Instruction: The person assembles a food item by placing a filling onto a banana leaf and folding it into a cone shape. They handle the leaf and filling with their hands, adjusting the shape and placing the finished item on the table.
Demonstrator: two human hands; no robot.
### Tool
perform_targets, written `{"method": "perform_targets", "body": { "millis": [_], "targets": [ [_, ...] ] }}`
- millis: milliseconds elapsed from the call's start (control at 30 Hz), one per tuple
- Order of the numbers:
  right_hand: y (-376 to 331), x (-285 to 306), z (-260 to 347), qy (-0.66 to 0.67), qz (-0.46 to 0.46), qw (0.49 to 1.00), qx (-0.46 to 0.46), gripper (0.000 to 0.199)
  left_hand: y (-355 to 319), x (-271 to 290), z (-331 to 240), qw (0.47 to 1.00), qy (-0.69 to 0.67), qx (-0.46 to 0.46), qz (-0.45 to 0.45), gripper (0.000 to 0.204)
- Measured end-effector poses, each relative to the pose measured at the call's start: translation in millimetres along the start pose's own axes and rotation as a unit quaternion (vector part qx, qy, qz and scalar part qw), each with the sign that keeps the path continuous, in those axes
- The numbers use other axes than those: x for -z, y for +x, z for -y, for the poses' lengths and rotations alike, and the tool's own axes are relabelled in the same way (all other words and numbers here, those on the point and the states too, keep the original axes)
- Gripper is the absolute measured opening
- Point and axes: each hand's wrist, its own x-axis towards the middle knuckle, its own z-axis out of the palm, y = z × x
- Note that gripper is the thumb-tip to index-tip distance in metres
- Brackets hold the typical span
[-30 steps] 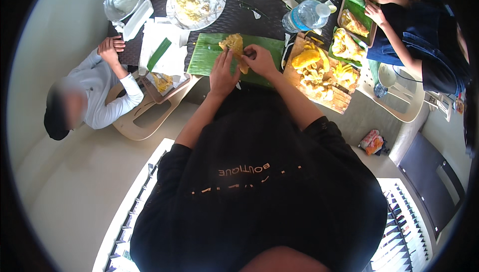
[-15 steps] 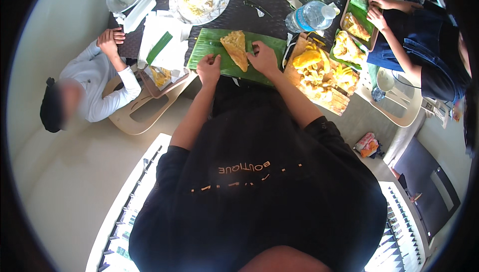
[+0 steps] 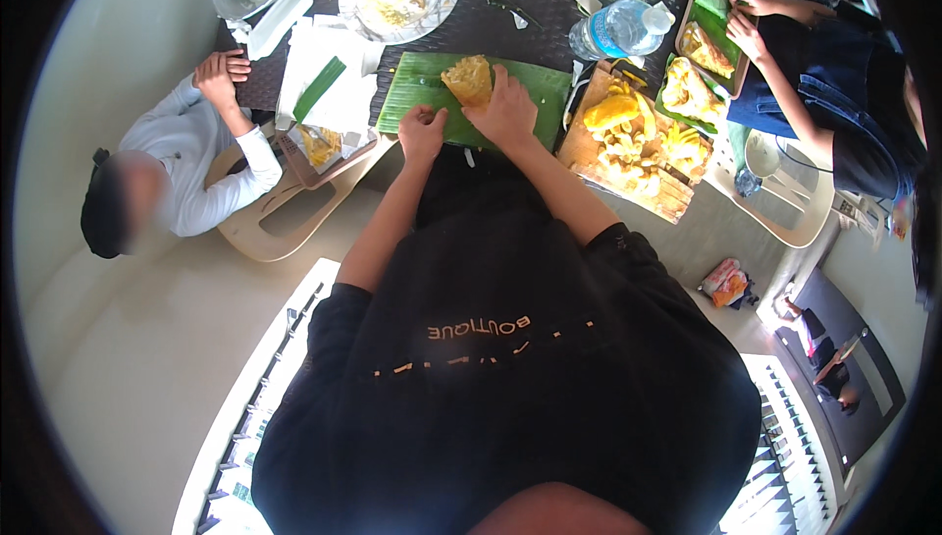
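A golden, wedge-shaped pastry (image 3: 465, 80) lies on a green banana leaf (image 3: 412, 79) at the table's near edge. My right hand (image 3: 505, 115) grips the pastry from its right side, covering its narrow end. My left hand (image 3: 422, 133) is closed at the leaf's near edge, left of the pastry, with the fingers curled together. Whether a bit of leaf is between those fingers is hidden.
Right of the leaf are a wooden board (image 3: 677, 203) with yellow fruit pieces (image 3: 628, 147) and a large water bottle (image 3: 618, 29). A marbled plate (image 3: 446, 5) with crumbs stands behind. Seated left is a person (image 3: 177, 162); another person's hands (image 3: 748, 20) work over a tray at right.
My right hand has moved left onto the pastry and closed on it. My left hand has shifted slightly right. The dark panel at far right now displays figures.
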Motion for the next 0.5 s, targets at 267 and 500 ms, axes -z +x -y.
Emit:
{"method": "perform_targets", "body": {
  "millis": [267, 500],
  "targets": [
    [0.0, -11.0, 9.5, -0.039, -0.012, 0.998, -0.041, 0.088, 9.7, 5.0, 4.5, 0.998, 0.023, -0.029, 0.056, 0.024],
    [-1.7, -17.9, 24.6, -0.058, -0.028, 0.995, -0.080, 0.086, 15.0, 3.3, 24.8, 0.994, -0.045, -0.013, 0.101, 0.022]
  ]
}}
